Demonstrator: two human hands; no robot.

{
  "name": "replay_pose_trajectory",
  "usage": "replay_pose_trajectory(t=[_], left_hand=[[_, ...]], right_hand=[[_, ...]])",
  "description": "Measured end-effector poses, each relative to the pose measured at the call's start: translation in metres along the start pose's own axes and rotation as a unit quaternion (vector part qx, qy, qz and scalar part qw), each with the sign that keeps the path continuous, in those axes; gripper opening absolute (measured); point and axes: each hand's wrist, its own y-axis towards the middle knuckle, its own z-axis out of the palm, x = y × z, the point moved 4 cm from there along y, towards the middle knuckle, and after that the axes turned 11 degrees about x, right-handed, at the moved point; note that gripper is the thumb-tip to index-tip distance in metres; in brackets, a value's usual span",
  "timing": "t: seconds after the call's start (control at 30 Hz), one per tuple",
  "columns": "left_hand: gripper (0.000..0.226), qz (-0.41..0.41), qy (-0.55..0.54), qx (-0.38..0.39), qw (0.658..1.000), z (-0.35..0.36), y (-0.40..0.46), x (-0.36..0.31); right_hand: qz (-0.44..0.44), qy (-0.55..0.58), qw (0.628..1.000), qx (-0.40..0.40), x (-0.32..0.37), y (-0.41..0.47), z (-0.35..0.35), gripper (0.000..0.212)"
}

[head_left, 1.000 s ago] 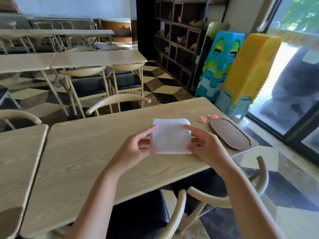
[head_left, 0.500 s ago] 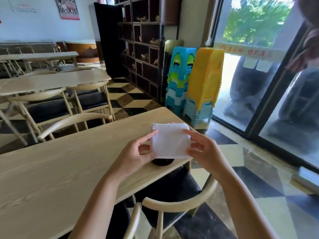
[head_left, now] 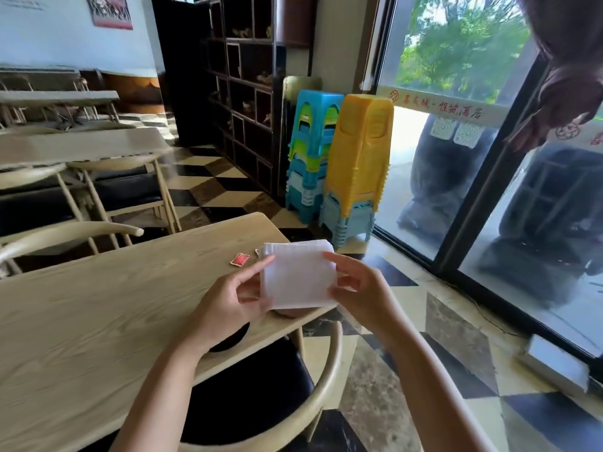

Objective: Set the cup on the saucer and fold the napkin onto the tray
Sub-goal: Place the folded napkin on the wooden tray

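1. Nearest the camera stands a pale bentwood chair with a black seat pad, tucked under the near edge of the light wood-grain table.
2. The left hand reaches over the table's right end, thumb and fingers closed on the left edge of the folded white cloth napkin, forefinger stretched along its upper left corner.
3. The right hand pinches the napkin's right edge, forefinger laid across the upper right side and thumb below.
4. The napkin is held between the two hands, lifted above the table's right corner, roughly square and facing the camera.
5. Under the napkin's lower edge a small part of a brown flat thing shows on the table; what it is cannot be told.
6. A dark rounded patch lies on the table beneath the left wrist.
7. Just beyond the left fingers a small red packet lies on the tabletop; the napkin hides whatever lies right of it.
8. Further off, stacked blue-green plastic stools and yellow plastic stools stand beside a dark wooden shelf unit and a glass door.
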Motion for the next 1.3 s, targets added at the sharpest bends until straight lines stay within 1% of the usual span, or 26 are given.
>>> replay_pose_trajectory(t=[0.17,0.3,0.43,0.53,0.67,0.8,0.9,1.1,1.3], left_hand=[[0.064,-0.001,0.038,-0.008,0.999,-0.011,0.051,0.015],[0.064,-0.016,0.034,-0.012,0.999,-0.032,0.095,0.03],[0.065,-0.038,0.039,-0.019,0.998,-0.047,0.139,0.054],[0.065,-0.067,0.05,-0.039,0.996,-0.05,0.164,0.087],[0.069,-0.126,0.034,-0.063,0.989,-0.043,0.187,0.146],[0.066,-0.167,0.058,-0.121,0.977,-0.033,0.214,0.201],[0.066,-0.217,0.064,-0.162,0.961,-0.018,0.229,0.241],[0.066,-0.291,0.087,-0.171,0.937,0.009,0.252,0.304],[0.066,-0.32,0.116,-0.176,0.924,0.018,0.261,0.335]], right_hand=[[-0.008,-0.011,1.0,0.013,-0.023,0.057,-0.014,0.062],[-0.01,-0.018,1.0,0.022,-0.03,0.109,-0.02,0.062],[-0.002,-0.051,0.998,0.041,-0.044,0.162,-0.022,0.061],[0.013,-0.07,0.996,0.062,-0.067,0.199,-0.014,0.059],[0.046,-0.067,0.99,0.115,-0.115,0.238,0.008,0.058],[0.05,-0.078,0.981,0.169,-0.17,0.284,0.032,0.058],[0.041,-0.087,0.973,0.21,-0.209,0.312,0.05,0.057],[0.059,-0.097,0.96,0.255,-0.276,0.343,0.074,0.057],[0.045,-0.126,0.953,0.273,-0.301,0.354,0.09,0.058]])
